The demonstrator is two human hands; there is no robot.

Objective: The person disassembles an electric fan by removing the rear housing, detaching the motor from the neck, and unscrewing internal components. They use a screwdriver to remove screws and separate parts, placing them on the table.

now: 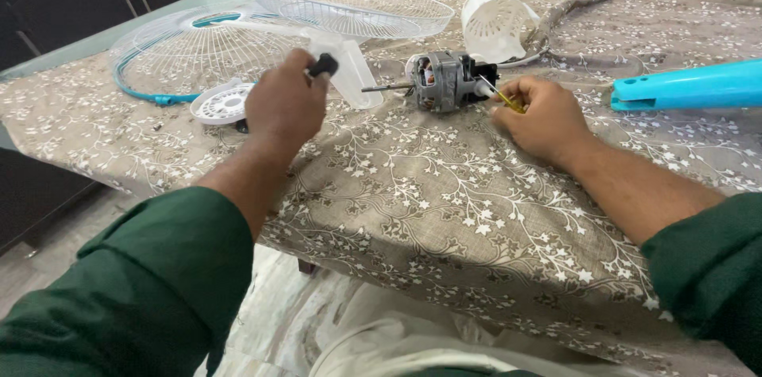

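A grey metal fan motor [441, 80] with its shaft pointing left lies on the table covered by a floral cloth [429, 186]. My right hand [541, 117] grips a yellow-handled screwdriver [508, 101] whose tip meets the motor's right end. My left hand [284, 104] is raised left of the motor, fingers closed on a small black part [322, 66], next to a translucent fan blade [349, 69].
A blue-rimmed wire fan guard [184, 50] and a second white wire guard [349, 4] lie at the back left. A round white grille cap [224, 102], a white motor housing [497, 21] and a turquoise fan stand part [689, 86] lie around.
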